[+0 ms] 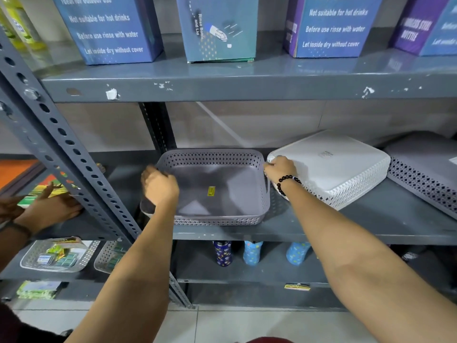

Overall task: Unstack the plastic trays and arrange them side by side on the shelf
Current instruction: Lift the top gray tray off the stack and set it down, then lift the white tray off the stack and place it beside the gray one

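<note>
Judging from the layout, the task is partly done. Three trays are spread along the middle shelf [371,226].

The grey tray [212,186] sits upright, open side up, at the left of the row, near the front edge; a small yellow sticker [211,191] is seen on its floor. Whether one tray or several nested ones are there cannot be told; a doubled edge is hinted at the left front corner, so more unstacking may be left.

The white tray [331,167] lies upside down just right of it, tilted, its near-left corner raised. A second grey tray [425,174] is seen upside down at the far right, partly cut off, close against the white one.

The left hand [160,185] is closed on the left rim of the grey tray, fingers curled over the edge. The right hand [280,168], a bead bracelet [286,183] on its wrist, is placed on the near-left corner of the white tray, fingers curled over that edge; a grip is judged, not a flat rest.

Left to do, probably: white tray levelled, gaps evened.

Another person's hands [49,206] are seen at far left by the upright post [71,154]. Blue boxes [108,28] are stored on the shelf above, bottles [252,252] below.
</note>
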Demonstrator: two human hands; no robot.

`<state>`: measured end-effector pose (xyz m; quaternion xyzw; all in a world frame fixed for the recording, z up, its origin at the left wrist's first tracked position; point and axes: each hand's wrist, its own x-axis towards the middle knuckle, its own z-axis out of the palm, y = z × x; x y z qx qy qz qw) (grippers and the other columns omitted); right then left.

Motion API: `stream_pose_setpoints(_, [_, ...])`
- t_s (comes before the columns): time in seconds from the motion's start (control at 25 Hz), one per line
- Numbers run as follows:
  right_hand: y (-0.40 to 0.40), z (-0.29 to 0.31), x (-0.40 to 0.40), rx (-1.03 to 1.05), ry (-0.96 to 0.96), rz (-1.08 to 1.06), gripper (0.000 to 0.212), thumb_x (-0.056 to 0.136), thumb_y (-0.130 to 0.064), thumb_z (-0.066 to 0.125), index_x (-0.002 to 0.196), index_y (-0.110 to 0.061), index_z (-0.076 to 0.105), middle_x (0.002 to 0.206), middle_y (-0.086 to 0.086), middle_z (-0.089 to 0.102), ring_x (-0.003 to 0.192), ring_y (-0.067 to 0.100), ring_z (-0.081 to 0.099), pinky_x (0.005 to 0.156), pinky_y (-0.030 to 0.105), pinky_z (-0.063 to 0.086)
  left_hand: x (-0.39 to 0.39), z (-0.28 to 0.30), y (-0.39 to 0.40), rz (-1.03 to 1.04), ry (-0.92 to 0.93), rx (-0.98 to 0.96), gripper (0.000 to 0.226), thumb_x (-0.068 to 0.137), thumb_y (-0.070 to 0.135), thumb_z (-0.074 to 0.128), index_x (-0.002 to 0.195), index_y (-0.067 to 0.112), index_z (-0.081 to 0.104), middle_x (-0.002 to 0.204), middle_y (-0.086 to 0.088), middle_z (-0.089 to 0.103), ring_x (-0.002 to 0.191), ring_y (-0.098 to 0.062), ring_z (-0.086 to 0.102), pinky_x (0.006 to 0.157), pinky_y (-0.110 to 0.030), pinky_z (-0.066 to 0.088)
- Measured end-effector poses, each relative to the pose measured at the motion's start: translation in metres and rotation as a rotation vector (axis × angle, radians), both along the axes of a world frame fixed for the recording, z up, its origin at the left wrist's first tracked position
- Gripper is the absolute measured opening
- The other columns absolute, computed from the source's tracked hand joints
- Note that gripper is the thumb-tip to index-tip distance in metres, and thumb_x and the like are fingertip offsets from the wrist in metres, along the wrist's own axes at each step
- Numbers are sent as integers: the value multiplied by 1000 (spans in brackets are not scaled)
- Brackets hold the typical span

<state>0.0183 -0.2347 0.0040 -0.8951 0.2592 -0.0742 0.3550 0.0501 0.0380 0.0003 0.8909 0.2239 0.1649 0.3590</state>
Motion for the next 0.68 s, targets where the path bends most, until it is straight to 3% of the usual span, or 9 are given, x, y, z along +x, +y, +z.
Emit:
stream_pose_setpoints(0.08, [-4,10,-5,-64,-96,22,23,85,-21,48,90,-6,65,90,15,66,87,34,61,73,29,48,6,9,-31,-101,-54,-13,33,89,7,47,121,-1,50,126,-22,56,120,-37,52,97,-47,46])
stream_pose_setpoints(0.2, [-29,19,-16,-100,-165,-6,24,86,-20,47,96,-12,68,100,14,71,95,35,63,75,30,49,7,16,-96,-251,-48,-24,36,91,10,48,127,1,49,127,-20,57,118,-36,54,94,-45,46])
stream_pose_setpoints(0.4, [-101,19,-36,-162,-206,-49,21,87,-13,46,90,-2,64,85,20,71,83,37,64,71,34,53,-6,13,-209,-471,-50,-67,43,90,12,51,132,3,46,133,-18,54,124,-34,52,95,-43,45])
stream_pose_setpoints(0.56, [-176,17,-44,-222,-210,-52,24,88,-9,46,100,-1,65,98,20,70,92,36,64,77,35,55,-20,4,-292,-465,-10,-162,41,93,14,47,133,2,44,133,-17,53,120,-35,54,93,-45,49])
stream_pose_setpoints(0.68, [-224,13,-37,-326,-162,10,28,89,-10,46,110,3,59,113,24,62,103,39,60,82,38,51,-26,-8,-331,-346,33,-208,41,92,17,45,128,-2,44,137,-18,48,124,-35,50,98,-45,45])
